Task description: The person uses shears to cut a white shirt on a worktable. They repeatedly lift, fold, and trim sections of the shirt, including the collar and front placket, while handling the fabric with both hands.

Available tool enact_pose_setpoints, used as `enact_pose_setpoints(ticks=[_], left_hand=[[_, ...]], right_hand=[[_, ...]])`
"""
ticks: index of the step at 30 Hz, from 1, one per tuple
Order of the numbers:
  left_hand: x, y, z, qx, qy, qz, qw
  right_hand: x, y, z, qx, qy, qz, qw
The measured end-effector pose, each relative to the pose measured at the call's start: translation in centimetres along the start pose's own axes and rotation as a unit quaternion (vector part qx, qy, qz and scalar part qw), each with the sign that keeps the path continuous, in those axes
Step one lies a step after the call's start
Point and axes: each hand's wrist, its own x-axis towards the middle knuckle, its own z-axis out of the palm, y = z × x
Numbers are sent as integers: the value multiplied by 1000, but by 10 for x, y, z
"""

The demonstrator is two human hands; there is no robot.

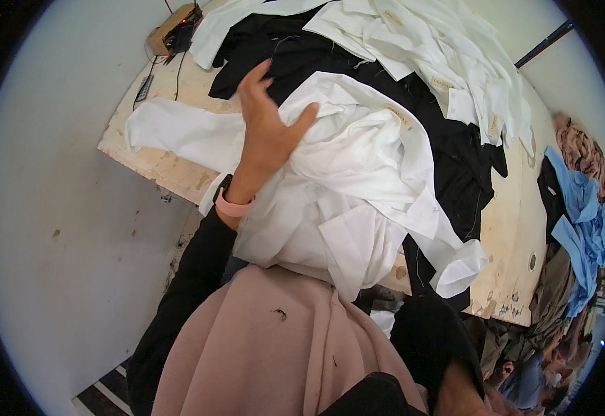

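Note:
A white collared shirt lies bunched in front of me, its lower part hanging over the table's near edge and its sleeves stretched out to both sides. Over its left part is my left hand, fingers spread and thumb apart, holding nothing. Whether it touches the cloth I cannot tell. My right hand is low at the lower right, below the table edge, blurred and cut off by the picture's rim, so its fingers are hidden. Under the shirt spreads a black garment with loose threads on it.
More white shirts are heaped at the table's far side. On the worn wooden table, a small box with wires and a dark handheld device sit at the left. Blue garments lie at the right; people are beyond.

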Motion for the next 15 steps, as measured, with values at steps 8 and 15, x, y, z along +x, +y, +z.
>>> enact_pose_setpoints(ticks=[8,15], left_hand=[[2,52,57,-22,-582,198,788],[-24,28,86,172,-460,235,839]], right_hand=[[27,15,23,44,-27,23,998],[84,86,117,165,-96,138,972]])
